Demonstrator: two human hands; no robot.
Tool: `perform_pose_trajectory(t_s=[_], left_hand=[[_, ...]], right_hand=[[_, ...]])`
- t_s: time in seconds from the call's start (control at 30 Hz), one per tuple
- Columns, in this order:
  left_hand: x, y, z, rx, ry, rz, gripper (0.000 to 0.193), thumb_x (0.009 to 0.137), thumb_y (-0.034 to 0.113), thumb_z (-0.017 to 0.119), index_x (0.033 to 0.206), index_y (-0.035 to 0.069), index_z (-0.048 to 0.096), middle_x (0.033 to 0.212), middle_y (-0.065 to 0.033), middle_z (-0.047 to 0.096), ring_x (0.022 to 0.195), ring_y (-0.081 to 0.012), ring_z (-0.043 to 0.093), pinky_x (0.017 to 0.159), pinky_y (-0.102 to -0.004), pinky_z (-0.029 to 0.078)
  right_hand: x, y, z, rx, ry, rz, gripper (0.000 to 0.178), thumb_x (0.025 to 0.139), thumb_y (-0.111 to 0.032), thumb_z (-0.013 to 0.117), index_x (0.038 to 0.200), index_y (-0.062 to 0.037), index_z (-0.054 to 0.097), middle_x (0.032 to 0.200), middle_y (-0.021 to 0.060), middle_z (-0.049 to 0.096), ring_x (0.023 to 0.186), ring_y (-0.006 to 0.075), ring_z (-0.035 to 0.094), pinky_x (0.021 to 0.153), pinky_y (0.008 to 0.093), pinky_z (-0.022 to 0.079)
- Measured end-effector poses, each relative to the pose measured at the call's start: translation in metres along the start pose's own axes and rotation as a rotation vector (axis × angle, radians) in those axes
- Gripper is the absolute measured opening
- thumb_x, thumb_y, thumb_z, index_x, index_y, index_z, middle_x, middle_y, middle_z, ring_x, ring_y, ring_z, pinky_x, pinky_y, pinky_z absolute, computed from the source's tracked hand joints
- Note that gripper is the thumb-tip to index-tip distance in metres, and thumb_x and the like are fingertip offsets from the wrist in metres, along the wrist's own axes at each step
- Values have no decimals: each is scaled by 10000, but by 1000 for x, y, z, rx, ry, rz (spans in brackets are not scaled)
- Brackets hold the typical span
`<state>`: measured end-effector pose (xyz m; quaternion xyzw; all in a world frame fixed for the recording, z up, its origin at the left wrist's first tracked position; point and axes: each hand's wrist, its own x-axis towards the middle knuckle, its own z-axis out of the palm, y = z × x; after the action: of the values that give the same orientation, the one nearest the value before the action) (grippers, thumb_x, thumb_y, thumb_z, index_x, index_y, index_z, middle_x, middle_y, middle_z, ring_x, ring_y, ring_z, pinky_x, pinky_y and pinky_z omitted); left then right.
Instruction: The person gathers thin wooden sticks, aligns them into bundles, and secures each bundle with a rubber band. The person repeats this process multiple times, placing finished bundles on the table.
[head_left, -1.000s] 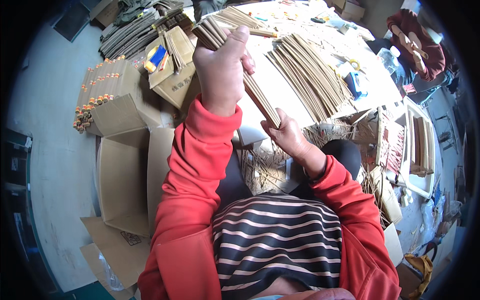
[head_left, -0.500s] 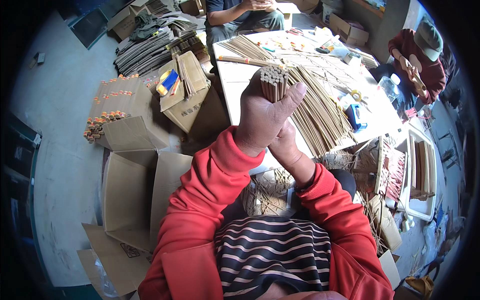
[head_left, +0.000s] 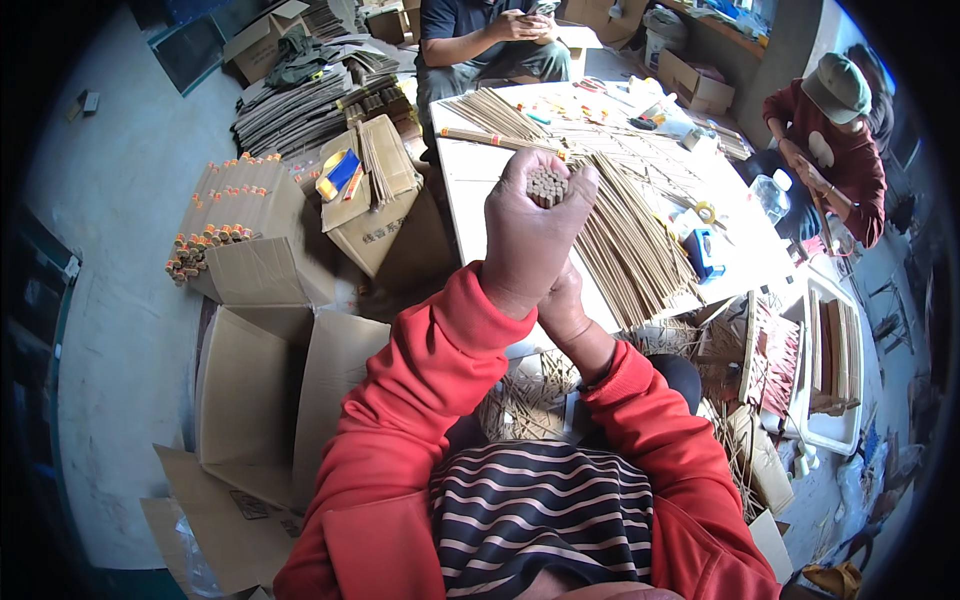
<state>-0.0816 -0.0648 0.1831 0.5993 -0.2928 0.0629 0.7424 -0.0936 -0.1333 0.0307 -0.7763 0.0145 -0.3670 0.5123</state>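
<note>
My left hand [head_left: 530, 225] is closed round a bundle of thin brown incense sticks [head_left: 547, 187], held upright in front of my chest. Only the packed round tips show, just inside the ring of thumb and forefinger. Directly below and slightly right, my right hand [head_left: 563, 303] is closed about the lower part of the bundle; most of its fingers are hidden behind my left hand. Many loose incense sticks [head_left: 640, 250] lie side by side on the white table [head_left: 465, 190] just beyond my hands.
An open carton [head_left: 250, 400] stands at my left, beside a box of stacked labelled bundles [head_left: 225, 205]. A blue tape dispenser [head_left: 704, 255] sits on the table's right side. Two people sit across the table and at the right. A white tub [head_left: 848, 420] holds more bundles.
The stick tips, which stood well above my left hand, now sit almost level with its grip. The person at the right has lowered their hands.
</note>
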Motion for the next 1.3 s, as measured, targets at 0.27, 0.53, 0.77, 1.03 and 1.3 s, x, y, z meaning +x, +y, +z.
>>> perform_pose_trajectory(t_s=[0.27, 0.53, 0.77, 1.03, 1.3], left_hand=[[10, 13, -24, -294, -419, -210, 236, 753, 165, 719, 731, 48, 516, 589, 8, 526, 488, -42, 484, 449, -174, 396], [-2, 15, -17, -97, -215, -74, 228, 779, 178, 678, 734, 31, 510, 628, -43, 534, 524, -68, 488, 488, -212, 418], [-2, 10, -3, 30, -33, -20, 228, 770, 159, 667, 747, 10, 496, 571, -52, 507, 525, -94, 477, 511, -248, 421], [1, 4, -8, -76, -60, -92, 214, 763, 114, 670, 761, 31, 473, 599, -30, 511, 547, -72, 467, 515, -231, 415], [0, -7, -9, -135, -29, -61, 207, 767, 135, 676, 805, 29, 503, 616, 14, 478, 538, -47, 438, 497, -214, 394]], right_hand=[[-8, -18, 2, 277, -37, -63, 216, 763, -85, 643, 938, -25, 532, 808, 130, 612, 746, 194, 602, 693, 304, 475], [-9, -13, -2, 39, 46, -17, 207, 737, -88, 632, 859, -28, 476, 713, 182, 579, 671, 358, 596, 601, 372, 478], [-4, -10, -1, -3, 69, -56, 243, 706, -83, 647, 840, -30, 452, 702, 196, 567, 688, 406, 573, 585, 408, 466], [-2, -3, 3, 97, 7, 41, 245, 713, -99, 655, 866, -31, 476, 757, 188, 588, 735, 372, 597, 629, 377, 475], [-5, 0, 5, 33, 5, 46, 267, 710, -101, 668, 875, -34, 471, 744, 184, 579, 726, 380, 590, 619, 373, 471]])
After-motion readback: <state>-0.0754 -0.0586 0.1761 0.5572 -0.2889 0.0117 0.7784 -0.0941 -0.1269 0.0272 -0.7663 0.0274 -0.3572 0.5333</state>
